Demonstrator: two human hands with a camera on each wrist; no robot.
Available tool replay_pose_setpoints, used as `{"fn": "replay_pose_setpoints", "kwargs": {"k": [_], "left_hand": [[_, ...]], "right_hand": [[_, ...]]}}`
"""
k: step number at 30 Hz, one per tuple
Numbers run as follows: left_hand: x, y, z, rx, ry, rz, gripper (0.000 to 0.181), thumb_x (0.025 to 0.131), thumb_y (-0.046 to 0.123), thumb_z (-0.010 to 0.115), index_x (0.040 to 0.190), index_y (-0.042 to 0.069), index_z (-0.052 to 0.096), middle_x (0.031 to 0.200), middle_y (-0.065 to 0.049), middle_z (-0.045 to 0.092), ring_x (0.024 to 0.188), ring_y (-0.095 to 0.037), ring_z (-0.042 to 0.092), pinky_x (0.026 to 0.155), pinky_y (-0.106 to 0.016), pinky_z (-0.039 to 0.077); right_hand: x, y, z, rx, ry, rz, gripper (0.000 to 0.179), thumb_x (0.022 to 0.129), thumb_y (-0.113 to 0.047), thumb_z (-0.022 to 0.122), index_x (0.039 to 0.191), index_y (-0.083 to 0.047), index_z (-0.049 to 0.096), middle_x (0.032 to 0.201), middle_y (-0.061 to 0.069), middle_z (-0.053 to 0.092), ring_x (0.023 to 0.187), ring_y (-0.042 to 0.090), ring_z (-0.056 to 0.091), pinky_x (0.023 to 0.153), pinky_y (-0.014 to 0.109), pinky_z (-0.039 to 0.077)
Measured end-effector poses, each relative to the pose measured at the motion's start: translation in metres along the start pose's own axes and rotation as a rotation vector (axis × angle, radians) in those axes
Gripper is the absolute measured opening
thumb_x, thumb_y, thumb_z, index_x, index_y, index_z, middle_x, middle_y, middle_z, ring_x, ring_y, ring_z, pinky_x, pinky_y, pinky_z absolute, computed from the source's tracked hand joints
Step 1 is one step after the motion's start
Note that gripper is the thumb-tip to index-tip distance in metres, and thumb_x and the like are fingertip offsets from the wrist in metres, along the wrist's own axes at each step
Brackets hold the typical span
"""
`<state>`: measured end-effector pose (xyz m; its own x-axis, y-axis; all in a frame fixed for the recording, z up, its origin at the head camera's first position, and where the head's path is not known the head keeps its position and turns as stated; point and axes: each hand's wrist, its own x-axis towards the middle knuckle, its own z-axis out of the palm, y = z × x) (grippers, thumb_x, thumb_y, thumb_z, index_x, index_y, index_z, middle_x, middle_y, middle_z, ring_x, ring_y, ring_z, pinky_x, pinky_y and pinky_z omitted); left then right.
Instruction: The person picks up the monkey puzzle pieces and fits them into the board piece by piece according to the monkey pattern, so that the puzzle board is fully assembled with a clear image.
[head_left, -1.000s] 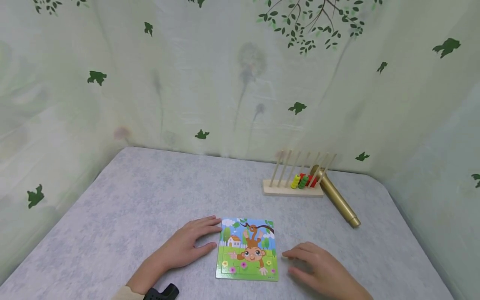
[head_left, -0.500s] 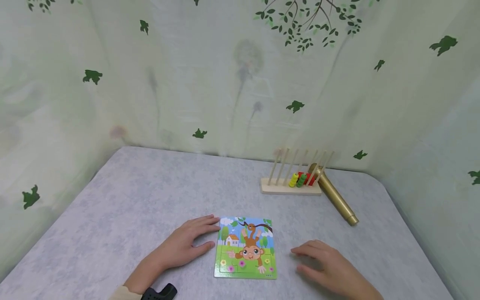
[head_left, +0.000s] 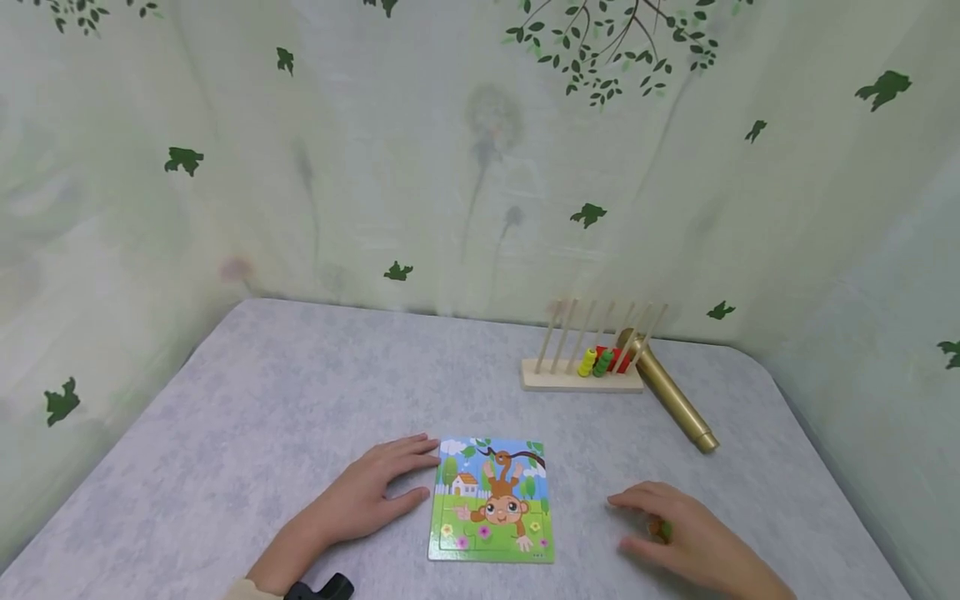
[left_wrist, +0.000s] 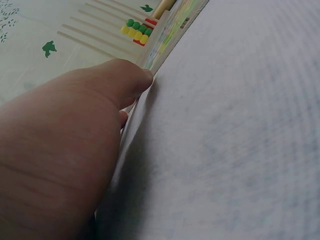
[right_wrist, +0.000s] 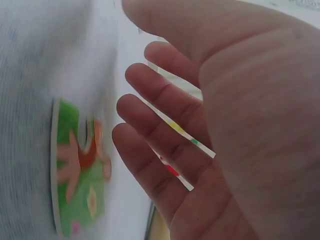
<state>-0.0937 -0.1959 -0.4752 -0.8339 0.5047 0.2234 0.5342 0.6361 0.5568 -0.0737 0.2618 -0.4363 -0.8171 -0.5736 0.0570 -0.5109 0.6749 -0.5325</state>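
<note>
A square jigsaw puzzle (head_left: 491, 508) with a monkey picture lies flat on the table. My left hand (head_left: 371, 496) rests on the table at its left, fingers spread, fingertips right at its left edge. In the left wrist view, the thumb (left_wrist: 135, 80) is close to the edge of the board. My right hand (head_left: 682, 529) is to the right of the puzzle, fingers relaxed and thumb apart. A small green and brown puzzle piece (head_left: 661, 529) shows in the gap between thumb and fingers, partly hidden. The right wrist view shows a notched puzzle piece (right_wrist: 82, 175) on the table, apart from the fingers.
At the back right stands a wooden bead rack (head_left: 581, 382) with several upright rods and yellow, green and red beads. A gold tube (head_left: 678, 400) lies slanted beside it. A printed cloth wall (head_left: 337, 167) encloses the table (head_left: 300, 383) behind and at both sides.
My right hand has moved right, away from the puzzle, and the small piece has come into view beneath it. The left hand and the puzzle stay where they were.
</note>
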Motion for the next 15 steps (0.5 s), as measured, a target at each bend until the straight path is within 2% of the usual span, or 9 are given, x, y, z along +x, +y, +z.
{"fn": "replay_pose_setpoints", "kwargs": {"k": [8,11,15], "left_hand": [[-0.001,0.002,-0.002,0.003,0.006,-0.008,0.042,0.103,0.043,0.063,0.140,0.024,0.065,0.155,0.005,0.053,0.146,-0.026,0.046,0.114,-0.059,0.041],[-0.001,0.002,-0.002,0.007,0.011,-0.003,0.042,0.102,0.043,0.063,0.139,0.024,0.066,0.155,0.005,0.053,0.146,-0.026,0.046,0.113,-0.059,0.041],[0.000,0.001,-0.001,0.011,0.017,0.004,0.041,0.102,0.042,0.064,0.139,0.024,0.066,0.154,0.005,0.054,0.146,-0.026,0.047,0.113,-0.059,0.042]], "right_hand": [[-0.006,0.009,-0.010,-0.049,0.027,0.004,0.047,0.089,-0.045,0.079,0.127,-0.019,0.071,0.120,-0.002,0.070,0.089,-0.004,0.059,0.073,0.023,0.057],[-0.008,0.012,-0.014,-0.052,0.022,0.020,0.048,0.087,-0.045,0.080,0.126,-0.018,0.072,0.116,-0.004,0.069,0.089,-0.003,0.057,0.073,0.024,0.057],[-0.010,0.017,-0.018,-0.042,-0.019,0.091,0.051,0.086,-0.051,0.080,0.124,-0.019,0.071,0.110,-0.012,0.066,0.087,-0.004,0.054,0.074,0.023,0.055]]}}
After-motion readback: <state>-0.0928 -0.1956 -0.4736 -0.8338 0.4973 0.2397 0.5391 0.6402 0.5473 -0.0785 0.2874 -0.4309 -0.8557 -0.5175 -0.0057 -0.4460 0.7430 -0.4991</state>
